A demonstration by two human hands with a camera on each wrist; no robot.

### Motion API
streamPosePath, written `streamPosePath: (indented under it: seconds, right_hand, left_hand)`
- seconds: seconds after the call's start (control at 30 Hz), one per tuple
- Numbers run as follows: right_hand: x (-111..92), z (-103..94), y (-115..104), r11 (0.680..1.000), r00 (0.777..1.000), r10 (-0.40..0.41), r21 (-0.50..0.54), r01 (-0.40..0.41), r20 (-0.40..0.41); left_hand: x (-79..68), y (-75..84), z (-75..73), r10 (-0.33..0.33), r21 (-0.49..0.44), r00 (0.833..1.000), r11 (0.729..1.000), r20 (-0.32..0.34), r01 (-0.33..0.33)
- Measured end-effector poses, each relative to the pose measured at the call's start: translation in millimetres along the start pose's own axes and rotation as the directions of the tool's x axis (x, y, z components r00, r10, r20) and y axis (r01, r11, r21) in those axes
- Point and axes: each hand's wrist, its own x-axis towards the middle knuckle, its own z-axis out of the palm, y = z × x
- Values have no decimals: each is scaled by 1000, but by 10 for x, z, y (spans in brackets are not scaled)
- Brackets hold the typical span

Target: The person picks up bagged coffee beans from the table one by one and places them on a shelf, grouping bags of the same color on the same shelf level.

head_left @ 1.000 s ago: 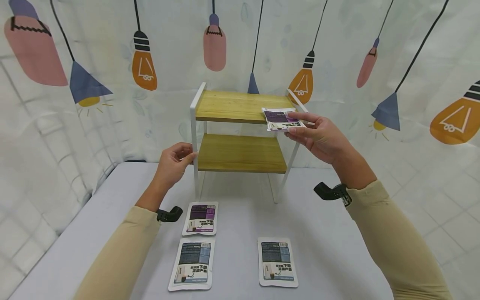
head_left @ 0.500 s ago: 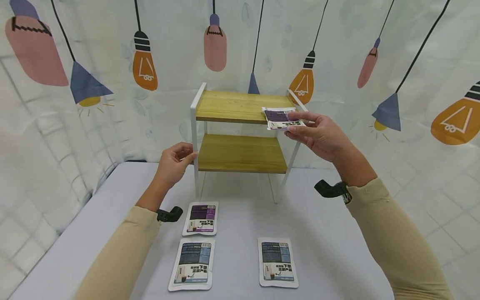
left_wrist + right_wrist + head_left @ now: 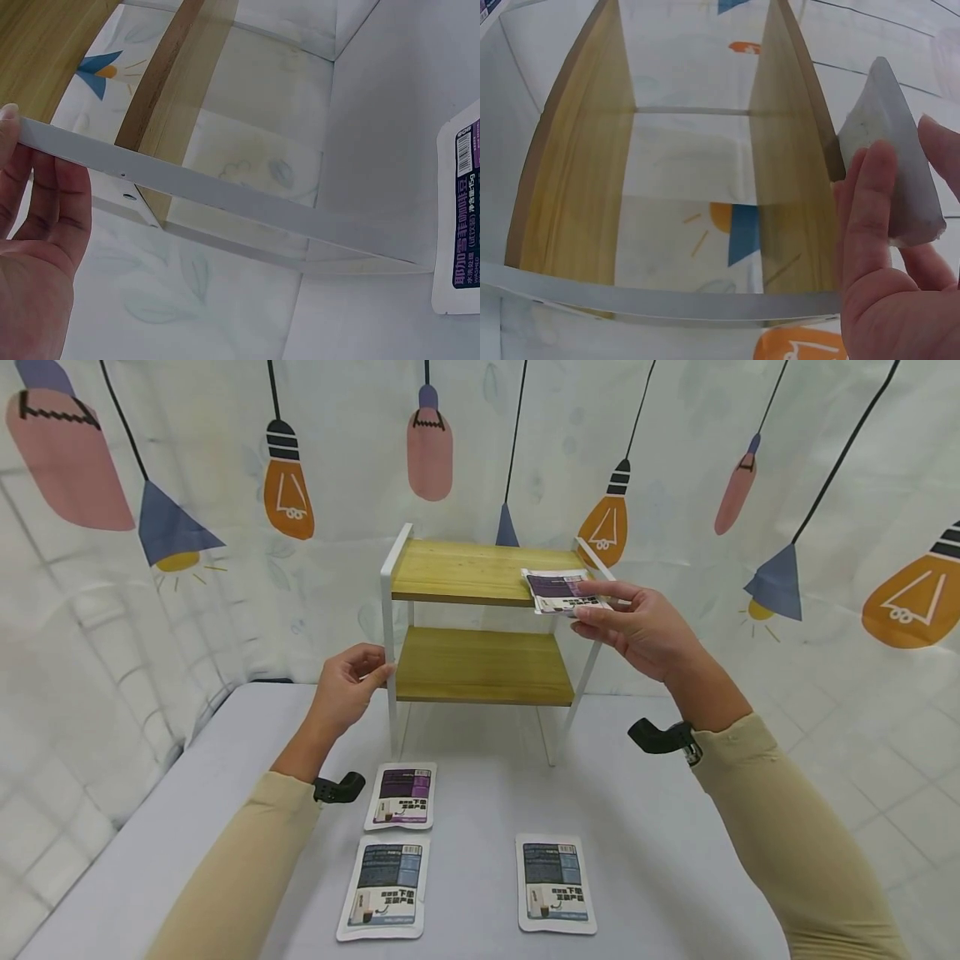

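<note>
A two-tier shelf rack with wooden boards and a white frame stands on the table. My left hand pinches its front left upright between thumb and fingers. With thumb and fingers, my right hand holds a white coffee pouch with a purple label. The pouch overlaps the front right edge of the upper board; in the right wrist view its plain grey-white underside shows just beyond that board's edge.
On the white tablecloth lie a purple-labelled pouch, a blue-labelled pouch just in front of it, and another blue-labelled pouch to the right. A curtain printed with lamps hangs behind the rack.
My right hand has raised the purple-labelled pouch slightly and moved it a little farther over the upper board. My left hand keeps its place on the upright.
</note>
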Motion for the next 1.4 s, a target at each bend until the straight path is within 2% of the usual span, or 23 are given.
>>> streamPosePath:
  seconds: [0.53,0.93,1.1,1.4]
  right_hand:
    - [13,59,43,999,995,-31,-15,30,-97]
    - [32,134,74,996,984,-68,-70,57,-164]
    - [56,149,84,993,981,-83,-102,66,-177]
    - [82,150,57,991,980,-59,-125,36,-188]
  left_hand:
    - [22,11,2,14,-6,1000,1000,4,-14]
    - [9,8,-4,3,3,1000,1000,7,-3]
    - [11,-2,-8,4,10,1000,1000,4,-4]
    - [14,-14,-10,15,-8,1000,1000,3,-15]
